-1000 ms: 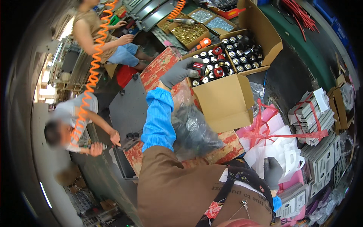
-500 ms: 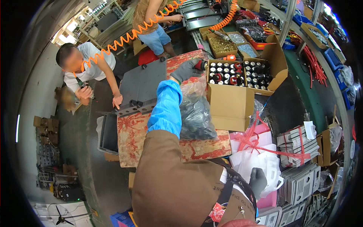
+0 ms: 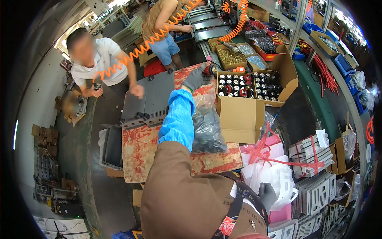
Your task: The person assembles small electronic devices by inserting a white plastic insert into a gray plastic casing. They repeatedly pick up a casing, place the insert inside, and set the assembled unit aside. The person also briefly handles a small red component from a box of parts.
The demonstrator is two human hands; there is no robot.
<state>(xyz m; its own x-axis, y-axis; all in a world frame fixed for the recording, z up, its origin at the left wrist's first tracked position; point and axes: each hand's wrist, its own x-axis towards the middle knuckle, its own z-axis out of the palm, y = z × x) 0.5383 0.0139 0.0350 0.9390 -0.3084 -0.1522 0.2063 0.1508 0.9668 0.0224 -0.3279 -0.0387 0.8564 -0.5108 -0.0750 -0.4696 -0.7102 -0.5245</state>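
My left hand [image 3: 194,79], in a grey glove with a blue sleeve cover, reaches across the worktable. Its fingers are closed round a red-and-black cylindrical part [image 3: 211,70] with a brass-coloured end. Just right of it stands an open cardboard box [image 3: 238,119] holding rows of black cylindrical parts [image 3: 262,85] with white tops, some red-and-black ones among them. Below that hand lies a clear plastic bag [image 3: 209,129] of dark items. My right hand [image 3: 267,195], also grey-gloved, hangs low beside white plastic sheeting [image 3: 266,175]; its fingertips are not clearly visible.
A grey metal panel [image 3: 149,93] lies on the red-stained wooden board [image 3: 139,155]. Beyond it a co-worker [image 3: 99,59] holds a tool on an orange coiled hose [image 3: 135,57]; another person works further back. Trays of brass screws [image 3: 230,56] and stacked metal plates [image 3: 314,189] stand rightward.
The co-worker at the left has straightened up and lifted a hand off the grey panel. My left hand still grips the red-and-black part beside the box; the view has shifted slightly.
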